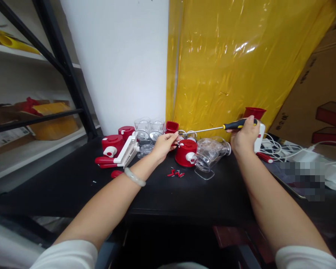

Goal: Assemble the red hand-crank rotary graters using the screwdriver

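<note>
Head view shows the right hand (pixel 245 139) clenched on a screwdriver (pixel 218 128) whose tip meets the left hand (pixel 165 144), pinching something small just above the red housing (pixel 185 152) on the table (pixel 156 194), so a screw seemingly wants seating and steady alignment next.

One screwdriver (pixel 226 127) in the right hand (pixel 245 138), two clear cups (pixel 149 127) beyond the left hand (pixel 165 144), roughly four red clips (pixel 176 173) beneath it
</note>
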Action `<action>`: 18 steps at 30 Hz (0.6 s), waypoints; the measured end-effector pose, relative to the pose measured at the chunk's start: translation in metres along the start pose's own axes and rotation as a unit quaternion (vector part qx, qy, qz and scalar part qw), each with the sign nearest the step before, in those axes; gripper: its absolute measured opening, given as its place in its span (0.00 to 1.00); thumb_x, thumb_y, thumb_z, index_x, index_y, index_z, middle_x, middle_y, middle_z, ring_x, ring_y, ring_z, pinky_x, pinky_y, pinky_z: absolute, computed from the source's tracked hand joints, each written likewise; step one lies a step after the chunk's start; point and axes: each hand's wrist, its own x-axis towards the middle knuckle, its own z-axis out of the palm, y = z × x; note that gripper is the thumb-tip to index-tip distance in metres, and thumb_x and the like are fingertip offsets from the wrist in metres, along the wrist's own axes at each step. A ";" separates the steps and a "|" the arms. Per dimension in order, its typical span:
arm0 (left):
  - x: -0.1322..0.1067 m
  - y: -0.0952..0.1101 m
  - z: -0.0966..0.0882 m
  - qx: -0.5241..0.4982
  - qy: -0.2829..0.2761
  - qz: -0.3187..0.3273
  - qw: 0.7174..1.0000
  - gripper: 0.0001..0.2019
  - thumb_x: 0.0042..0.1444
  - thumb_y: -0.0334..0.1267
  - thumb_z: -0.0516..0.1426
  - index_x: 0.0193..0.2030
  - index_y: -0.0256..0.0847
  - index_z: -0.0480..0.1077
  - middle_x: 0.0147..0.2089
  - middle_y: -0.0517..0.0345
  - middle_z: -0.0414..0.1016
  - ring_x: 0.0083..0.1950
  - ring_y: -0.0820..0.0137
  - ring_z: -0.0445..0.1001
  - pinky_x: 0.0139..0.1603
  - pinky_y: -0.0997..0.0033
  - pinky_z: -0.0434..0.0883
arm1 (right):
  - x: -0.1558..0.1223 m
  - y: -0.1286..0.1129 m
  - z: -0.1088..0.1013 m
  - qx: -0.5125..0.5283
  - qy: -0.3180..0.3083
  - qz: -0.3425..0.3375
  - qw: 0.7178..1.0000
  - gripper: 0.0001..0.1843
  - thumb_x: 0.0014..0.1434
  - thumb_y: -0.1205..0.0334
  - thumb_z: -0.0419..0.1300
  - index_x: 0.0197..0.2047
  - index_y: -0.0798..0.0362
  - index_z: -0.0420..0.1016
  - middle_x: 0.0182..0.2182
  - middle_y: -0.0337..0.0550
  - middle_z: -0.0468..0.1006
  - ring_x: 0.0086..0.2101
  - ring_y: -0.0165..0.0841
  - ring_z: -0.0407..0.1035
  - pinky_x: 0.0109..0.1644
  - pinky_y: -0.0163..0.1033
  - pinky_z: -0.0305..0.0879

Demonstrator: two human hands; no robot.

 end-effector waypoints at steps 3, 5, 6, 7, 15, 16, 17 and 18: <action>0.001 -0.001 -0.001 0.027 0.013 0.004 1.000 0.16 0.50 0.48 0.65 0.29 0.34 0.76 0.30 0.56 0.75 0.27 0.80 0.68 0.25 0.82 0.65 | -0.001 -0.002 0.000 -0.003 -0.012 -0.015 1.000 0.14 0.62 0.48 0.54 0.35 0.50 0.59 0.26 0.29 0.62 0.19 0.24 0.65 0.19 0.32 0.70; 0.002 -0.002 -0.002 0.045 0.028 0.001 0.999 0.16 0.50 0.49 0.65 0.28 0.34 0.75 0.29 0.55 0.75 0.26 0.80 0.68 0.25 0.81 0.65 | -0.003 -0.004 0.001 -0.008 -0.022 -0.018 1.000 0.15 0.61 0.47 0.55 0.35 0.49 0.59 0.26 0.29 0.63 0.20 0.24 0.66 0.20 0.33 0.70; 0.003 -0.002 -0.002 0.051 0.034 -0.001 0.998 0.17 0.50 0.49 0.65 0.28 0.34 0.75 0.29 0.56 0.75 0.26 0.79 0.68 0.25 0.81 0.65 | -0.004 -0.005 0.002 -0.011 -0.026 -0.019 0.999 0.15 0.61 0.47 0.55 0.36 0.49 0.59 0.27 0.29 0.63 0.20 0.24 0.66 0.20 0.33 0.70; 0.003 -0.003 -0.002 0.055 0.040 -0.003 0.998 0.17 0.50 0.49 0.65 0.27 0.34 0.75 0.28 0.56 0.74 0.26 0.79 0.68 0.25 0.80 0.64 | -0.005 -0.006 0.002 -0.012 -0.029 -0.021 0.999 0.15 0.61 0.47 0.55 0.36 0.49 0.59 0.27 0.29 0.63 0.20 0.24 0.66 0.20 0.33 0.70; 0.004 -0.005 -0.004 0.080 0.055 0.003 0.995 0.18 0.49 0.51 0.65 0.27 0.35 0.75 0.29 0.55 0.75 0.27 0.78 0.69 0.26 0.79 0.65 | -0.008 -0.008 0.003 -0.016 -0.050 -0.029 0.998 0.13 0.62 0.50 0.54 0.37 0.50 0.58 0.28 0.29 0.64 0.21 0.24 0.67 0.20 0.31 0.68; 0.004 -0.005 -0.004 0.082 0.054 0.003 0.995 0.18 0.49 0.51 0.65 0.27 0.35 0.75 0.29 0.55 0.75 0.27 0.78 0.69 0.26 0.79 0.65 | -0.008 -0.009 0.003 -0.016 -0.049 -0.028 0.998 0.13 0.62 0.50 0.54 0.37 0.50 0.58 0.28 0.29 0.63 0.21 0.24 0.67 0.20 0.30 0.68; 0.004 -0.005 -0.004 0.084 0.053 0.004 0.995 0.18 0.49 0.51 0.65 0.27 0.35 0.76 0.29 0.55 0.75 0.27 0.78 0.69 0.26 0.79 0.65 | -0.009 -0.009 0.003 -0.015 -0.048 -0.027 0.998 0.12 0.62 0.50 0.54 0.37 0.50 0.58 0.28 0.29 0.63 0.22 0.23 0.66 0.20 0.30 0.68; 0.004 -0.005 -0.004 0.085 0.051 0.004 0.995 0.18 0.49 0.51 0.65 0.28 0.35 0.76 0.29 0.55 0.75 0.27 0.78 0.69 0.26 0.80 0.65 | -0.009 -0.010 0.004 -0.015 -0.047 -0.025 0.998 0.13 0.62 0.50 0.54 0.37 0.50 0.58 0.28 0.30 0.63 0.22 0.23 0.66 0.20 0.30 0.68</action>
